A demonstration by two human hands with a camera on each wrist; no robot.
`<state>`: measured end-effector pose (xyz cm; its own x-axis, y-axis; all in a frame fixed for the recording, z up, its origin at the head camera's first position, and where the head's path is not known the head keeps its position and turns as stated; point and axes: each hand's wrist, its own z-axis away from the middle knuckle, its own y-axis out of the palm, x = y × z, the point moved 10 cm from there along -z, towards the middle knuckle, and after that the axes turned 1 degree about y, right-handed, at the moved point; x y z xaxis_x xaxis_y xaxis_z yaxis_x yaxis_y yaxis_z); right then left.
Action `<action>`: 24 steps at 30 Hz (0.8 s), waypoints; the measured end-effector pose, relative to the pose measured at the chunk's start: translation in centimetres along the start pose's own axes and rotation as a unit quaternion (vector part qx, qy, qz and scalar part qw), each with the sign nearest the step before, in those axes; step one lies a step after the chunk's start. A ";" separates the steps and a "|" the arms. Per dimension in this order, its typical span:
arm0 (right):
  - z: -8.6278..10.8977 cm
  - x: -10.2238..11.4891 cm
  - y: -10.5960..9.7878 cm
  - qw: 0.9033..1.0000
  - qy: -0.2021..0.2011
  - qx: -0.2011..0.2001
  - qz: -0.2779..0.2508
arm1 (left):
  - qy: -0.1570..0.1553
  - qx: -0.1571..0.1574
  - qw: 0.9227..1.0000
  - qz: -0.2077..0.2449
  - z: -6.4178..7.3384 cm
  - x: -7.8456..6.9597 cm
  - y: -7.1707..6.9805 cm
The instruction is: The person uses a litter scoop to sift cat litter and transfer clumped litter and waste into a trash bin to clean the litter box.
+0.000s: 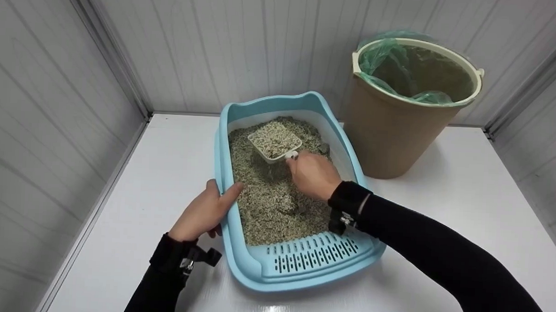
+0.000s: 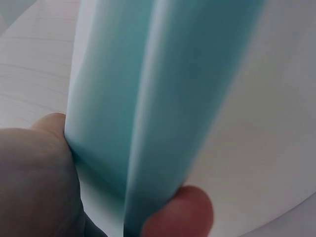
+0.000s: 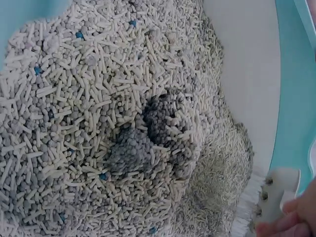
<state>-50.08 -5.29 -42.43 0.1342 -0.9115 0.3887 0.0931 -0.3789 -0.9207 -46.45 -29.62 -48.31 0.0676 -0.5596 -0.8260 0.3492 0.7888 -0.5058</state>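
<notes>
A blue litter box (image 1: pixel 300 284) full of pellet litter (image 1: pixel 275 221) lies slightly turned on the white table. My left hand (image 1: pixel 205 211) grips its left rim, thumb over the inside and fingers down the outer wall. Over the far half of the litter, my right hand (image 1: pixel 314 174) holds a litter scoop (image 1: pixel 273 159) by its handle; the scoop is heaped with pale pellets. Close to the right hand in the right wrist view is a white part (image 3: pixel 279 190) with pale bristle-like strands. Dark grey clumps (image 3: pixel 131 150) sit in the litter there.
A tall brown bin (image 1: pixel 386 137) lined with a green plastic bag (image 1: pixel 381 55) stands behind and to the right of the box. Pale panel walls (image 1: pixel 264 43) enclose the back and both sides of the table (image 1: pixel 165 170).
</notes>
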 end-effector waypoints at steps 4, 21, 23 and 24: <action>0.1 0.1 -0.5 1.000 0.009 -0.006 0.002 | 0.002 -0.003 1.000 0.002 -0.1 0.0 -0.1; 0.2 -0.1 -0.9 1.000 -0.006 0.007 0.024 | 0.004 0.004 1.000 -0.005 0.0 -0.1 0.1; 0.2 0.0 -0.9 1.000 -0.008 0.004 0.021 | 0.006 0.002 1.000 -0.003 0.0 -0.1 0.0; 0.2 0.0 -1.0 1.000 -0.010 0.001 0.021 | 0.006 0.001 1.000 -0.004 0.0 -0.1 0.0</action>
<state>-49.94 -4.91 -41.50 0.1587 -0.9232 0.3500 0.0884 -0.3397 -0.9363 -46.48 -29.58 -48.18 0.0529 -0.5627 -0.8250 0.3521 0.7836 -0.5119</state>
